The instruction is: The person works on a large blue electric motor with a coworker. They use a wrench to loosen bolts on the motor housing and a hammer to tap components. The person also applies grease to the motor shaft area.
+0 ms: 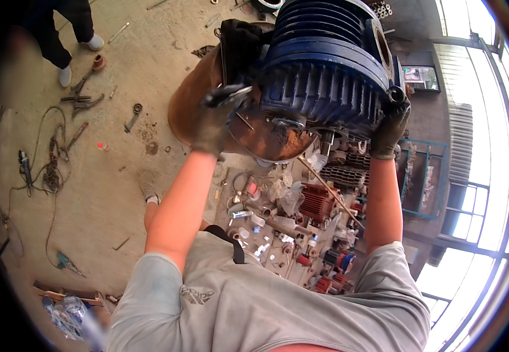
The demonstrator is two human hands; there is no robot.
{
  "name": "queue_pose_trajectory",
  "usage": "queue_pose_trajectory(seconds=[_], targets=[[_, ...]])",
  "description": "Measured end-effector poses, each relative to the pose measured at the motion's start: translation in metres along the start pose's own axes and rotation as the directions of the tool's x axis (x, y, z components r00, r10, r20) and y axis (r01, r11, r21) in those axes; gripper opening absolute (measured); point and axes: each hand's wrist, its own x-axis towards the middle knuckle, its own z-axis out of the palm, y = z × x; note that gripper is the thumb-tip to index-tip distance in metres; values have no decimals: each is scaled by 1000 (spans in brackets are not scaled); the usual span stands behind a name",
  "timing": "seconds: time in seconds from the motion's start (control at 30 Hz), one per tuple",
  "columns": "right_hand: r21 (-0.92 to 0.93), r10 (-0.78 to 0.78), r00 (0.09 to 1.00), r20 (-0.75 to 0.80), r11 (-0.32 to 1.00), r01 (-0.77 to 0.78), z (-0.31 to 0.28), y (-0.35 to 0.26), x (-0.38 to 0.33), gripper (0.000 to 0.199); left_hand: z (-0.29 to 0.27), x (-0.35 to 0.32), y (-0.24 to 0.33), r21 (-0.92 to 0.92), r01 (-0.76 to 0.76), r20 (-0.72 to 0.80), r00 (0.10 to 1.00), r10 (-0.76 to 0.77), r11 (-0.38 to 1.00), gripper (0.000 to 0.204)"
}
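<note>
A large blue motor (325,88) with cooling fins rests over a rusty drum (193,111). My left hand (214,120), in a dark glove, is beside the motor's left side. Its fingers look curled and are smeared by motion; a shiny metal piece shows at them, its kind unclear. My right hand (390,130), also gloved, grips the motor's lower right edge near a round lug (395,94). A metal shaft (326,142) sticks out of the motor's near end. Behind my left hand, a black cloth-like item (241,47) lies against the motor.
Motor parts, including a red finned housing (319,201), litter the floor below. A long rod (330,190) slants across them. At left lie a gear puller (81,98), cables and a teal power tool (68,263). Another person's legs (61,35) stand at far left.
</note>
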Motion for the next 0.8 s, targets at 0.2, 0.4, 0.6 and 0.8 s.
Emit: queue_pose_trajectory(seconds=[0.2,0.4,0.6,0.8], targets=[[8,39,999,4,999,-39,19,-21,2,48,35,50,-28,61,-145,-57,987,148,988,25],[107,96,995,-11,990,-94,16,-17,1,53,35,55,-47,477,-553,66,798,599,683,20],[51,91,996,-24,995,-90,16,-18,1,51,21,50,-68,314,-418,12,899,437,852,24],[44,98,995,-16,994,-97,11,-12,2,48,22,42,-22,243,-33,101,995,9,969,33]])
